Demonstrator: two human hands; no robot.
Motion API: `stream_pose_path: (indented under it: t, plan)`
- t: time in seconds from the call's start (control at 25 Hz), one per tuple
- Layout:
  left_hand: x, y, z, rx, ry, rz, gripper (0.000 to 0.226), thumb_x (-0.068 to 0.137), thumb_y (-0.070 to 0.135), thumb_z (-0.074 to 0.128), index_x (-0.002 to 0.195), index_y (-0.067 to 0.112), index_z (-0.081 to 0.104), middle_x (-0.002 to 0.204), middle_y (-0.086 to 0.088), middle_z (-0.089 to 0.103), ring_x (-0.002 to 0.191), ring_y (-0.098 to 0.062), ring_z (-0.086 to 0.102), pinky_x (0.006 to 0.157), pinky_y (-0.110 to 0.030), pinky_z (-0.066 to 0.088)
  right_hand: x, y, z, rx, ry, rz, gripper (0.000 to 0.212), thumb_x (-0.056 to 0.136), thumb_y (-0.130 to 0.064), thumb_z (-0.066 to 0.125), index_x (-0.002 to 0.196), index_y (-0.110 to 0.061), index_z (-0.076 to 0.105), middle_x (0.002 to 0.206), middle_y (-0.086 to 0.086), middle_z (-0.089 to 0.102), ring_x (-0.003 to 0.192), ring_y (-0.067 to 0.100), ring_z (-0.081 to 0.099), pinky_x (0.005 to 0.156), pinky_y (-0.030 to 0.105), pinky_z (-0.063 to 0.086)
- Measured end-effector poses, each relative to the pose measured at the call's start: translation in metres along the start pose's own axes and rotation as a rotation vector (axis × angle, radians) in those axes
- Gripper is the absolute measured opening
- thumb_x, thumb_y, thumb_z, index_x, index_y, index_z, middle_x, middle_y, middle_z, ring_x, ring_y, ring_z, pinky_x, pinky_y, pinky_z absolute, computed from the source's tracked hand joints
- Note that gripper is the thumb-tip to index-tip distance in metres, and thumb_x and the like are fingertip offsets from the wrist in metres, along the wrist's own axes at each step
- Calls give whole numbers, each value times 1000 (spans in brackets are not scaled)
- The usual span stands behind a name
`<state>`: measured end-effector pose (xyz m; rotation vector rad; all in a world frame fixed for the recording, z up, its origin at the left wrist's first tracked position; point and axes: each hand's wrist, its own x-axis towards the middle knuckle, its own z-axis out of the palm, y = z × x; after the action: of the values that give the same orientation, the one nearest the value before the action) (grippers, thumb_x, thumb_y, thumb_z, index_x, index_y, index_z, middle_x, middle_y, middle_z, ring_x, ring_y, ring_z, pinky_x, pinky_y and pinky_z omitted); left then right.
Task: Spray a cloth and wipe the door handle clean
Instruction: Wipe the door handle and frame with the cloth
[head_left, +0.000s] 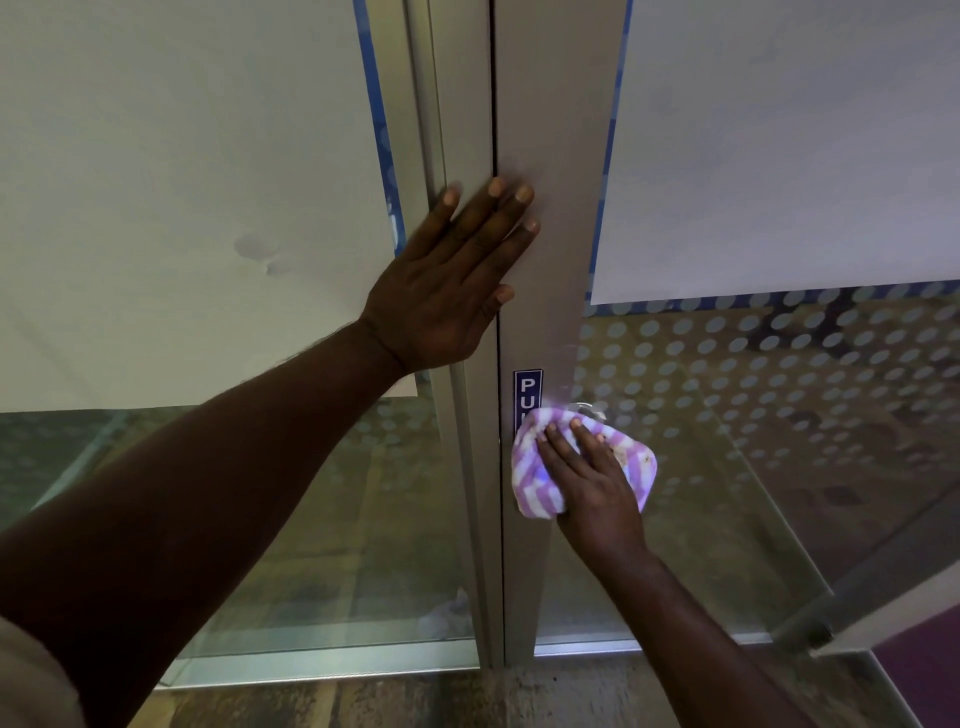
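Observation:
A purple and white striped cloth (540, 478) is pressed over the door handle (589, 410) on the grey metal door frame (550, 208). Only a small shiny piece of the handle shows above the cloth. My right hand (592, 483) lies on the cloth and holds it against the handle. My left hand (457, 275) rests flat, fingers spread, across the seam between the two door frames, higher up. No spray bottle is in view.
A blue sign reading "PU" (528, 395) is partly covered by the cloth. White paper sheets (779, 145) cover the upper glass panels. The lower right glass (779, 384) has a dotted frosted pattern. A metal threshold (322, 665) runs along the floor.

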<state>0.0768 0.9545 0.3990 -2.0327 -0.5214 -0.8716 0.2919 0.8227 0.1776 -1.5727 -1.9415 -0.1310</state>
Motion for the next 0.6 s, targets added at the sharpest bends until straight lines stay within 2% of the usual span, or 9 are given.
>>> stream_pose_path:
  t: [0.2,0.32,0.48,0.6]
  plan:
    - [0,1,0,-8,-1,-7,57,110,27,45,160,0,36,165,-26,39,154,-43,35,129,-57,19,1,-13,8,18,-49,-36,81,66,-1,80,144,-15,61,152,2,58,140,37,54,101,58,52]
    - [1,1,-1,-4,-5,-4,56,111,27,43,159,0,37,164,-26,40,153,-44,37,128,-59,23,5,-26,11,9,-26,-48,86,64,0,84,146,-14,60,154,0,53,140,38,53,104,58,51]
    - [1,2,-2,-5,-3,-4,55,112,28,38,159,-1,38,163,-26,41,153,-43,37,127,-59,24,35,-40,-7,-31,137,-51,87,65,2,87,147,-11,58,154,5,55,144,37,49,114,52,42]
    - [1,3,-3,-6,-2,-10,55,112,27,38,159,-1,39,163,-26,41,153,-43,38,128,-58,23,56,-49,-21,-35,270,-55,81,70,2,86,146,-10,60,153,6,56,143,38,49,114,51,38]
